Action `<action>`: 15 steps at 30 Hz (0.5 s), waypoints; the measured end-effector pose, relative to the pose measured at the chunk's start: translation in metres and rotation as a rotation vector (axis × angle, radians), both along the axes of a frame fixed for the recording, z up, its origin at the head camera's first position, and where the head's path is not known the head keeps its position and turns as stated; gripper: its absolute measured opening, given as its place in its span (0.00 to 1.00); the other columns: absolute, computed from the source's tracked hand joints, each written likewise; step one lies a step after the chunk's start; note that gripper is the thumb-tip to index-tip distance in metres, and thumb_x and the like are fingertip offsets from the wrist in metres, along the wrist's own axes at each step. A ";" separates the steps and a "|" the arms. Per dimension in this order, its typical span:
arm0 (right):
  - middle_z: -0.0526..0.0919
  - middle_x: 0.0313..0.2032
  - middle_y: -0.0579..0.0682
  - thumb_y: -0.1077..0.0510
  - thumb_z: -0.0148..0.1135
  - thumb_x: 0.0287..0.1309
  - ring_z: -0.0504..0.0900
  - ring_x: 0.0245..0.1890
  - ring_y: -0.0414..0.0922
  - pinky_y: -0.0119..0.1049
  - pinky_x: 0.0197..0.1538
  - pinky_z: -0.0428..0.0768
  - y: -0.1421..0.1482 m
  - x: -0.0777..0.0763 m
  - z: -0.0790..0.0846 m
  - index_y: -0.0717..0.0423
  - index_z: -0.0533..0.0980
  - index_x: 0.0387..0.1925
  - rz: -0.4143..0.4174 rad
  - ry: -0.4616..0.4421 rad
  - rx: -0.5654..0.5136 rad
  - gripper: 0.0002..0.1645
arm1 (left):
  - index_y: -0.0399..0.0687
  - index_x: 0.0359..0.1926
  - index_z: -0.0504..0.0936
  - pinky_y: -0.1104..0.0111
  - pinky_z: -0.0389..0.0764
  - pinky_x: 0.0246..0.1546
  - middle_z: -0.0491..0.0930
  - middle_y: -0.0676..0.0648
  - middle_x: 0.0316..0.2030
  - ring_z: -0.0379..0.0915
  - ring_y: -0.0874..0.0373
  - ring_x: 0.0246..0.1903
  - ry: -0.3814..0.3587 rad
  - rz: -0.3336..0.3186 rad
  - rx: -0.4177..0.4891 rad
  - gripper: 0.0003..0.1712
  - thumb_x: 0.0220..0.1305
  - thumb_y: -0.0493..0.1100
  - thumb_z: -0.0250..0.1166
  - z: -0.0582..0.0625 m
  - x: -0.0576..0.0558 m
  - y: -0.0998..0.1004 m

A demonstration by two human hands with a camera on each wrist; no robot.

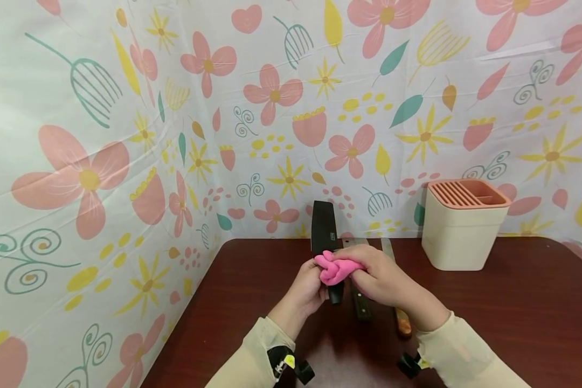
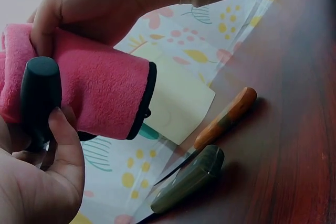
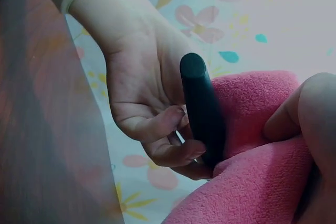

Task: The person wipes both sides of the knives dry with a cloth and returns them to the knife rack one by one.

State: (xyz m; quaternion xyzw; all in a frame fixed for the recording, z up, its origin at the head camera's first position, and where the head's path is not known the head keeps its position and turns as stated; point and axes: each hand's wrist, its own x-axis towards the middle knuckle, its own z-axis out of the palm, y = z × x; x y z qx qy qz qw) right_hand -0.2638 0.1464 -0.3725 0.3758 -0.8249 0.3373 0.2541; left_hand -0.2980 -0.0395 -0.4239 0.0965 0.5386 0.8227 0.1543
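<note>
A black cleaver-like knife [image 1: 324,226] points up and away from me in the head view. My left hand [image 1: 306,288] grips its black handle [image 2: 41,90], with thumb and fingertips curled round it in both wrist views. My right hand [image 1: 380,275] holds a bunched pink cloth [image 1: 337,271] against the knife where handle and blade meet. Dark trim edges the cloth in the left wrist view. Beneath the right hand, a knife with a dark green handle [image 1: 361,307] and one with a wooden handle [image 1: 402,323] lie side by side on the table.
A cream knife holder [image 1: 458,237] with a slotted orange top stands at the back right of the dark red-brown table [image 1: 528,323]. Flower-printed sheeting [image 1: 281,140] hangs behind the table and along its left side.
</note>
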 end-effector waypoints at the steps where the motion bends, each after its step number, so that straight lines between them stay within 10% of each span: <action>1: 0.88 0.49 0.38 0.70 0.57 0.57 0.84 0.51 0.42 0.43 0.55 0.81 0.000 0.001 0.000 0.44 0.86 0.50 0.004 0.006 -0.002 0.26 | 0.51 0.44 0.81 0.72 0.85 0.25 0.82 0.54 0.29 0.82 0.67 0.25 -0.004 -0.002 0.004 0.10 0.75 0.39 0.52 0.000 0.000 0.000; 15: 0.88 0.50 0.39 0.73 0.56 0.55 0.83 0.51 0.41 0.37 0.57 0.80 0.004 0.017 0.003 0.43 0.84 0.53 0.107 0.047 -0.011 0.30 | 0.57 0.43 0.82 0.73 0.82 0.23 0.80 0.54 0.34 0.78 0.66 0.23 0.025 -0.045 0.001 0.11 0.76 0.39 0.53 0.007 0.001 -0.005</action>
